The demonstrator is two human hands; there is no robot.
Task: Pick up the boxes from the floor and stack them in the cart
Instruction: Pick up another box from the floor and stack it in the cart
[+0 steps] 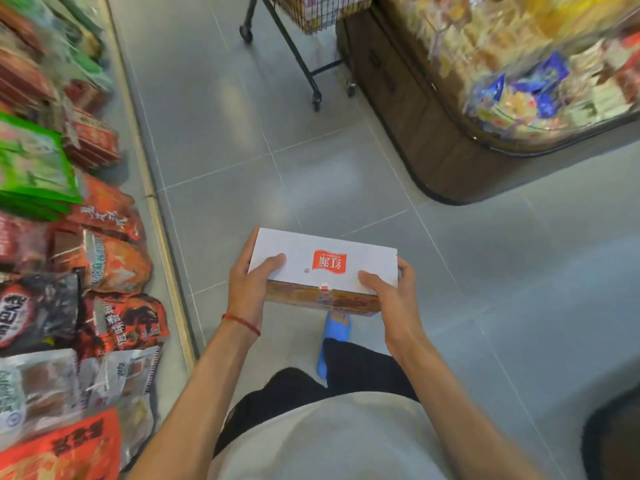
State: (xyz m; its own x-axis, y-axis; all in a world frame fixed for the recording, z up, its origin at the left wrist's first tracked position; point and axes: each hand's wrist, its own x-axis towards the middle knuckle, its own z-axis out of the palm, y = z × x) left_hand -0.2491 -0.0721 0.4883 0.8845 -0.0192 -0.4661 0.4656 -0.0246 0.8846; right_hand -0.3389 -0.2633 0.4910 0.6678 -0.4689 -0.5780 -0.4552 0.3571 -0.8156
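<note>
Now both hands are gripping one box (pixel 325 268). The left hand (pixel 251 289) is clamping its left end, thumb lying on the white lid and fingers wrapping round the end. The right hand (pixel 391 292) is clamping the right end the same way, thumb on top, fingers curling behind the corner. The box is hanging level above the grey tiled floor (pixel 214 133) at the centre of view, well apart from the cart (pixel 294 46). It is a flat rectangular carton, its lid smooth and white with one red logo, its near side printed orange-brown. One thin red cord (pixel 240 323) is circling the left wrist. The cart, a black tube frame with a wire mesh basket and three small wheels showing, is standing at twelve o'clock. Glossy plastic snack packets (pixel 114 258) in red, green and black are lying along the shelf (pixel 162 220) at nine o'clock. A rounded brown display bin (pixel 433 133) is holding blurred wrapped goods at two o'clock. One blue slipper (pixel 334 336) is showing just beneath the box.
</note>
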